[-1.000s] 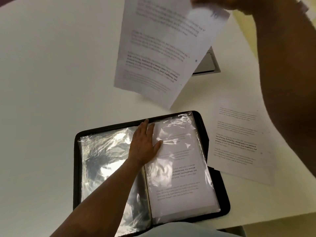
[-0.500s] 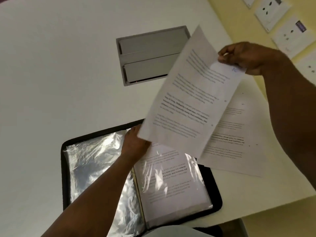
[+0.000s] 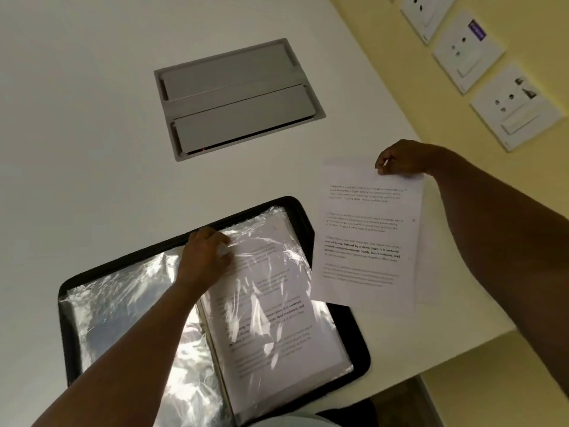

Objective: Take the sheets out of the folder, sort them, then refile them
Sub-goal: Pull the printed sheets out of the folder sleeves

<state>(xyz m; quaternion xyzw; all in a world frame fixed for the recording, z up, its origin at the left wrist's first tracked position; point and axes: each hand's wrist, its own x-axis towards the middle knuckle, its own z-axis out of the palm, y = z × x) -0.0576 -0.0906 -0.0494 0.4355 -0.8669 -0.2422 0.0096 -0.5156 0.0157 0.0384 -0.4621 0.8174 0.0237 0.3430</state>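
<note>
Two bare hands work over a white table (image 3: 77,134). At about 6 o'clock in the view lies an open black display folder (image 3: 358,340), its zip edge framing clear plastic sleeves. The left-hand pages (image 3: 123,303) show only shiny, crumpled plastic, while the right-hand sleeve (image 3: 277,303) holds a printed sheet with paragraphs of text, one part in bold.

The left hand (image 3: 204,257) reaches in from 7 o'clock and rests at the top of the folder near its spine, fingers curled at the upper edge of the right-hand sleeve; whether they pinch the plastic or merely press on it cannot be told.

The right hand (image 3: 403,158) comes in from 3 o'clock and pinches the top edge of a loose printed sheet (image 3: 366,235) between thumb and curled fingers. That sheet sits at about 3 o'clock from the folder, just beside it, its lower left corner overlapping the folder's right border. A second sheet (image 3: 426,272) peeks out along its right side, lying on the table near the edge.

At 12 o'clock from the folder, well apart, a grey cable hatch (image 3: 237,97) with two flaps is set into the tabletop. On the yellow wall (image 3: 385,41) at 2 o'clock hang three white socket plates (image 3: 468,50).
</note>
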